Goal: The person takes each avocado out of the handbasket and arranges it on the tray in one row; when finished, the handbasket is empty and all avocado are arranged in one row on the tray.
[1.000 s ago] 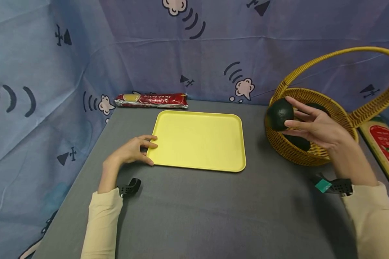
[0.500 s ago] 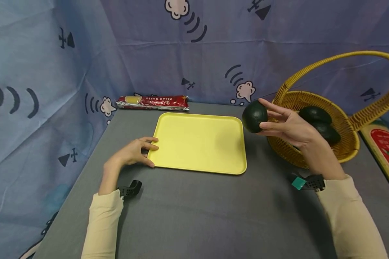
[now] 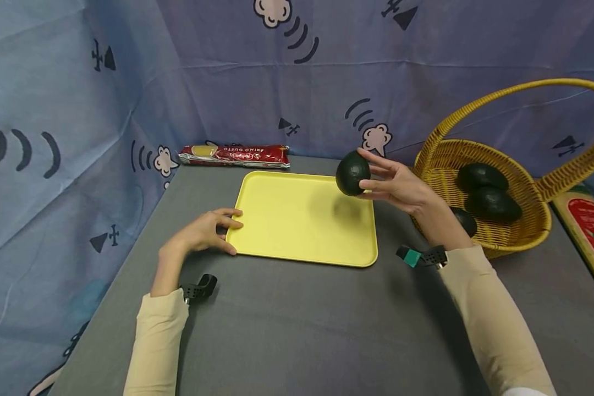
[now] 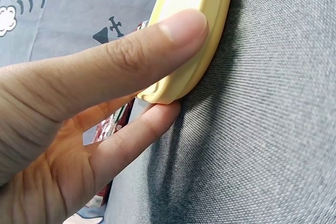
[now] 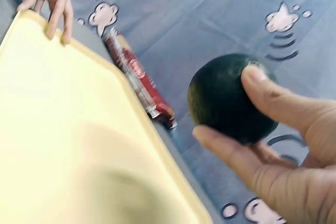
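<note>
My right hand holds a dark green avocado between thumb and fingertips, raised over the far right corner of a yellow tray. Its shadow falls on the tray's surface. In the right wrist view the avocado looks round and smooth. At the tray's left end, my left hand grips the rim near the front corner. The left wrist view shows the thumb over the rim and a finger against its outer edge. Several more avocados lie in a yellow wicker basket at the right.
A red pasta packet lies behind the tray along the back edge of the grey table. The basket's tall handle arches upward. Beside the basket at the far right lies a red and yellow bag. A printed blue cloth hangs behind.
My right hand has carried the avocado leftward from over the basket to above the tray. The left hand has stayed at the tray's rim.
</note>
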### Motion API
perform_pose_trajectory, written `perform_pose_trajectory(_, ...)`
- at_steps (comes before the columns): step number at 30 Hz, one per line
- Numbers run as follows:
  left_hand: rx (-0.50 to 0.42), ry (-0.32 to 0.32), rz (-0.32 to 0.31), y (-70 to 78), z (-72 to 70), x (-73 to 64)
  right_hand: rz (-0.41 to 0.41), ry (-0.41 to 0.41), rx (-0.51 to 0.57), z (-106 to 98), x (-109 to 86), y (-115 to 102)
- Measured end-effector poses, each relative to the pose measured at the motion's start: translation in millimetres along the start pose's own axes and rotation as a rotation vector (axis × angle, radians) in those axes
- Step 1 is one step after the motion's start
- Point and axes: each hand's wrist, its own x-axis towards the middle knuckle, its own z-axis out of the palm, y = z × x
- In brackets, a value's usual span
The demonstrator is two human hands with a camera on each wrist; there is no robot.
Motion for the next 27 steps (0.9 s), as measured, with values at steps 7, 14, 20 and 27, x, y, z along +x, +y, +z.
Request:
perform_pose_trajectory(7,-0.02,0.002,-0.003,-0.4,-0.1,-0.1,-0.027,-0.056,-0.058,-4,32.4,28)
perform_pose_trajectory(14,-0.027,0.01,0.019,-2.0,-0.5,0.2,-0.016,-0.06,-0.058,-4,53.3,48)
perform_pose_trajectory(20,-0.023,0.012,0.029,-3.8,-0.2,0.4,-0.025,-0.023,-0.038,3,68.0,59)
perform_pose_trajectory(27,-0.035,0.009,0.03,-5.0,0.7,0.7,0.007,-0.008,-0.027,15,80.3,66)
